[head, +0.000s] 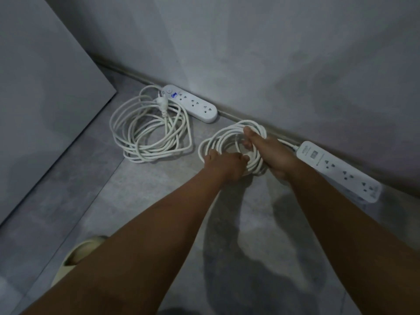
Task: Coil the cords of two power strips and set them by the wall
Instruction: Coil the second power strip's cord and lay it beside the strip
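Two white power strips lie along the base of the grey wall. The left strip [193,103] has a blue label, and its cord [150,130] lies in loose loops on the floor with the plug on top. The right strip [341,170] rests against the wall, and its cord is a tight coil [223,135] on the floor. My left hand [225,165] grips the near side of that coil. My right hand [270,153] holds its right side, with the thumb hooked over the far loops.
A grey panel [45,98] stands at the left, meeting the wall in a corner. The floor [113,201] is grey tile. A pale slipper [77,253] shows at the lower left beneath my left arm.
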